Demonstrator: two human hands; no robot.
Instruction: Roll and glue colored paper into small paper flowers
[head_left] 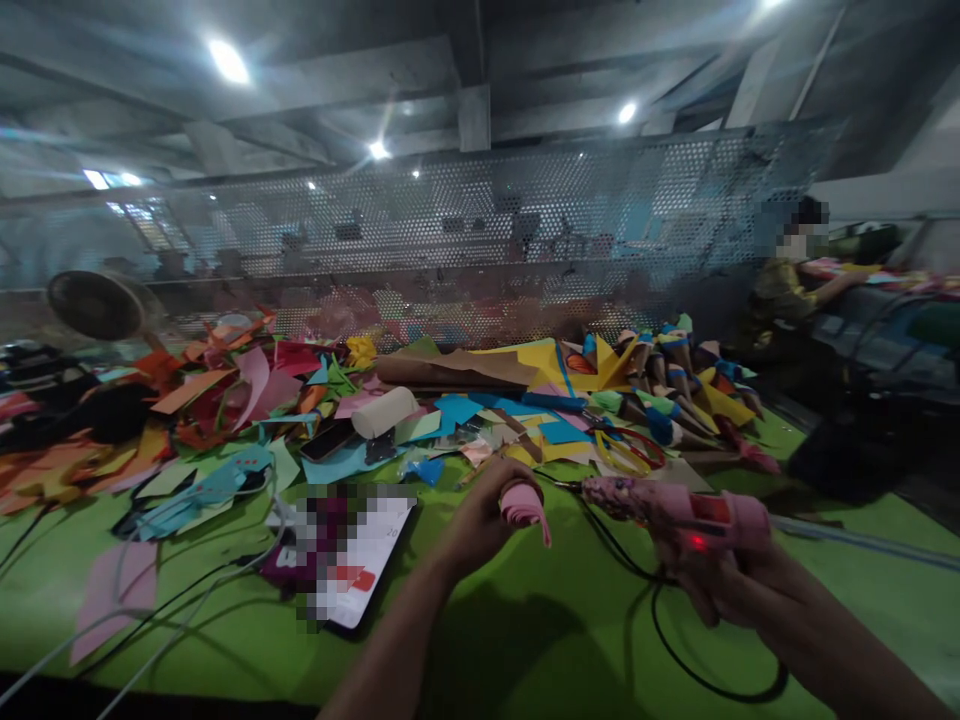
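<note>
Smartphone (367, 565), lit, lies near the green table's (502, 630) front edge, left of centre. Next, I see the left hand (484, 505) curled snugly round a rolled pink strip (520, 503), raised above the table between front edge and middle. Rightward, I have the right hand (724, 585) gripping a pink glue gun (667, 505), nozzle pointing left toward the roll.
</note>
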